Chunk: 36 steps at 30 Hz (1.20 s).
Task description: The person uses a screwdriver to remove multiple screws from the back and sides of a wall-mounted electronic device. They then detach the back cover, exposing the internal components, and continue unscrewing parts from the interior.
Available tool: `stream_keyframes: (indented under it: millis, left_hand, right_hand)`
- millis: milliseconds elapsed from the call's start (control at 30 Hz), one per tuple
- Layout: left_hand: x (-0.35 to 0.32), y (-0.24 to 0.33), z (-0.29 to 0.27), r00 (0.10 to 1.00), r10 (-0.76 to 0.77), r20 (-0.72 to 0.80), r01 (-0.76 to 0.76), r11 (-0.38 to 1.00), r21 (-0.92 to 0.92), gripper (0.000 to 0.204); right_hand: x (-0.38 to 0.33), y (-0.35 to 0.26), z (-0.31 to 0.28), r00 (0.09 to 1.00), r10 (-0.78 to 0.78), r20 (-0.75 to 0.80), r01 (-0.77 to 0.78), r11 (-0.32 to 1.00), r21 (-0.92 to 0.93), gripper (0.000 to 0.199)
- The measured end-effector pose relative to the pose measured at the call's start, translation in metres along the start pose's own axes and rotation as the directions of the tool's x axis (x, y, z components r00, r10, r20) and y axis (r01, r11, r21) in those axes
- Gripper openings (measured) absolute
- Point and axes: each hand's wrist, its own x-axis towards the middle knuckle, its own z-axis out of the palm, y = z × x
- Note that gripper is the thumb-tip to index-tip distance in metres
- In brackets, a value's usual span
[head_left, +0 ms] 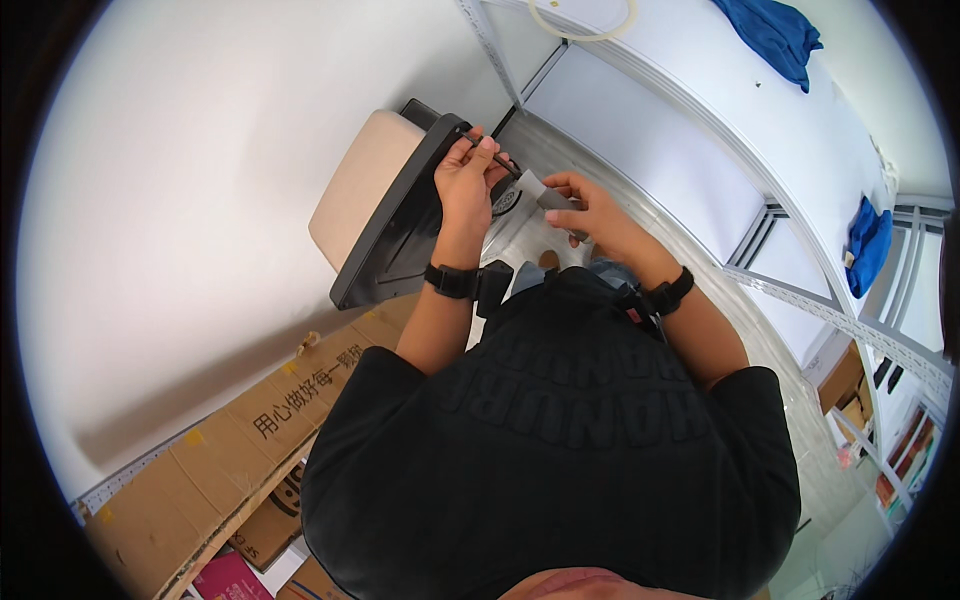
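A panel-like piece with a beige padded face (pixel 368 178) and a black frame (pixel 398 225) stands tilted by the white wall; it looks like a chair seat or back. My left hand (pixel 468 178) is at the frame's upper right edge, its fingers closed on a thin dark rod (pixel 505 160). Just to the right, my right hand (pixel 583 208) grips a grey handle-like tool (pixel 562 208) with a broad pale end (pixel 531 184). That end points at the rod's lower end; whether they touch, I cannot tell.
A long cardboard sheet (pixel 230 425) lies at the lower left, with boxes below it. White metal shelving (pixel 700 115) runs along the right, holding blue cloths (pixel 780 35). Grey floor (pixel 690 260) shows between. Black bands with small boxes circle both wrists.
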Motion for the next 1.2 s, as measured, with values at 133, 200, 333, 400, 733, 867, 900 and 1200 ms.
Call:
stream_keyframes:
  millis: [133,200,333,400,733,867,900,1200]
  left_hand:
    - [-0.001,0.002,0.003,1.000,-0.004,0.001,0.004,1.000,-0.005,0.025]
    - [-0.001,0.002,0.002,1.000,0.000,0.020,0.001,1.000,-0.001,0.024]
    - [-0.003,0.004,0.000,0.999,-0.002,0.043,0.003,1.000,-0.015,0.025]
    - [-0.004,0.005,0.000,0.999,-0.009,0.042,0.010,1.000,-0.017,0.025]
    - [-0.002,0.003,-0.002,0.998,-0.057,0.017,0.059,0.985,-0.164,0.031]
    - [0.000,-0.001,0.000,0.998,-0.054,-0.027,0.051,0.991,-0.126,0.029]
    - [0.000,-0.001,0.000,0.999,-0.048,-0.018,0.045,0.992,-0.121,0.029]
    - [0.002,-0.013,0.015,0.954,-0.070,0.292,0.106,0.989,-0.108,0.013]
  right_hand:
    - [0.001,-0.004,-0.004,0.991,0.087,0.098,-0.105,0.976,0.192,0.038]
    - [0.001,-0.003,-0.004,0.993,0.079,0.093,-0.095,0.978,0.185,0.035]
    - [-0.001,-0.004,-0.003,0.993,0.078,0.086,-0.091,0.983,0.160,0.036]
    - [-0.003,-0.006,-0.002,0.994,0.090,0.068,-0.100,0.984,0.146,0.036]
    - [-0.011,-0.001,-0.010,0.993,0.103,0.054,-0.109,0.985,0.132,0.036]
    - [-0.017,-0.006,-0.011,0.993,0.108,0.042,-0.113,0.987,0.118,0.036]
    - [-0.019,-0.008,-0.011,0.993,0.108,0.037,-0.112,0.987,0.115,0.035]
    - [-0.051,-0.007,-0.026,0.993,0.086,-0.086,-0.068,0.979,0.190,0.035]
